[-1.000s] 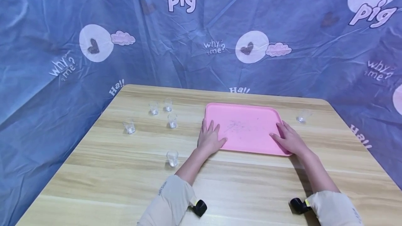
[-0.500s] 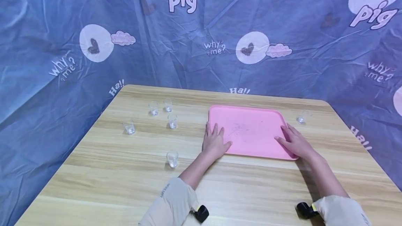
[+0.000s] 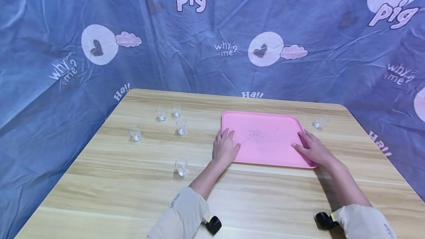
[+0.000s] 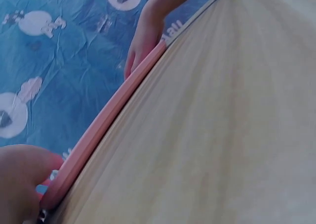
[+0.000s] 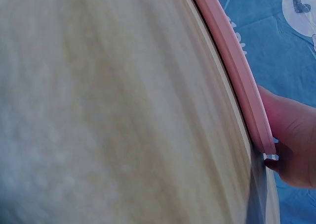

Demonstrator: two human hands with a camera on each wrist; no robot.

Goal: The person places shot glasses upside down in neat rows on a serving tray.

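Observation:
A pink rectangular tray (image 3: 265,139) lies on the wooden table, with a few dark marks on its inner surface. My left hand (image 3: 225,146) holds its left side near the front corner, the thumb over the rim and the fingers along the outer edge. On the opposite side my right hand (image 3: 313,148) grips the right rim, thumb inside. The left wrist view shows the front rim (image 4: 106,117) close to the tabletop, with the left hand (image 4: 22,184) at its near end. In the right wrist view, the right hand (image 5: 291,135) has its thumb above the rim and fingertips below.
Several small clear glasses stand left of the tray, including a front one (image 3: 181,167), a far-left one (image 3: 135,133) and one nearer the tray (image 3: 181,127). Another glass (image 3: 318,122) is beyond the right hand. Blue printed cloth (image 3: 199,65) hangs behind the table (image 3: 259,198).
The tray has shifted slightly right and toward me, both hands moving with it. My left fingers, spread earlier, have drawn closer together at the rim. The glasses have stayed put.

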